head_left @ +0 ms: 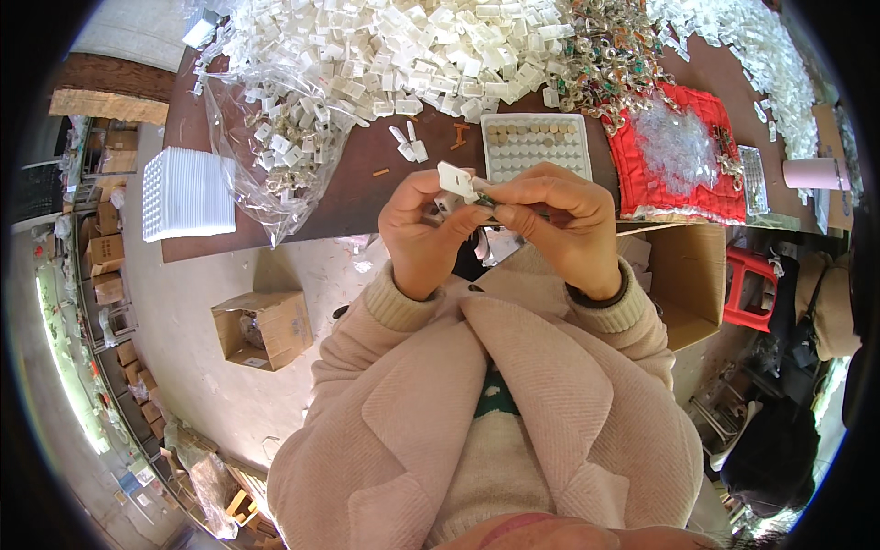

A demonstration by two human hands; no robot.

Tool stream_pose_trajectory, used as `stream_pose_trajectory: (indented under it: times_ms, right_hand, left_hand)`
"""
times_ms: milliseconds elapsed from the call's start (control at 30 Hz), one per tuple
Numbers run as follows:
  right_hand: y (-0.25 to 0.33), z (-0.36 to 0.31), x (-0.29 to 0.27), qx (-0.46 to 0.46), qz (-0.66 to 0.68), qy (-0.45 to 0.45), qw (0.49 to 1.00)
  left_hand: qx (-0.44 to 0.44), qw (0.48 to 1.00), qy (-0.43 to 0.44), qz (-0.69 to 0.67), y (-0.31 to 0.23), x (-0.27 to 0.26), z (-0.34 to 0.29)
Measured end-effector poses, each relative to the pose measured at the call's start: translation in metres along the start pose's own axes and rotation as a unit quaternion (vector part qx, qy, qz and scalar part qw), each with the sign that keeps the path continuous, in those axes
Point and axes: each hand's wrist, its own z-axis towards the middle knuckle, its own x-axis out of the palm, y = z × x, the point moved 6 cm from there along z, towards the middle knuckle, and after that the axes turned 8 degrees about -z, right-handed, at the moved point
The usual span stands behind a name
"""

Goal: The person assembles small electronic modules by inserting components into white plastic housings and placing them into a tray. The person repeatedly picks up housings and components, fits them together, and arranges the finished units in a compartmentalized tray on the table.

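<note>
My left hand (423,229) is holding a white piece (456,181) between thumb and fingers. My right hand (568,225) is pinching a small part (488,196) right beside it, but my fingers are hiding most of that, so I cannot tell what it is. The white piece is sticking up between my hands, over the near side of the brown table (353,197).

Just past my hands, a white tray (500,163) is holding round tan bits in its back rows. Two loose white pieces (409,145) are lying to the left of it. A big white pile (440,50) is spreading behind, and a shiny pile (605,69) is sitting next to it. On the right, a red cloth (631,174) is lying under clear bits (678,147). On the far left, a stack of trays (188,194) is standing near a clear bag (293,209).
</note>
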Motion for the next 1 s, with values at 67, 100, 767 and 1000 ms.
stream_pose_trajectory:
  times_ms: [67,100,767,1000]
  right_hand:
    - [0.003,0.0,0.003,-0.036,-0.032,-0.002,0.999]
    - [0.004,-0.001,0.005,-0.049,-0.045,-0.007,0.998]
    - [0.013,-0.002,0.015,0.0,-0.113,-0.056,0.992]
    - [0.018,0.003,0.01,-0.02,-0.162,-0.065,0.985]
  left_hand:
    - [0.014,0.998,-0.021,-0.059,0.004,-0.002,-0.003]
    - [0.017,0.997,-0.031,-0.073,0.006,-0.002,-0.005]
    - [0.105,0.992,-0.067,-0.011,0.004,0.0,-0.013]
    - [0.115,0.992,-0.054,0.018,0.0,-0.001,-0.013]
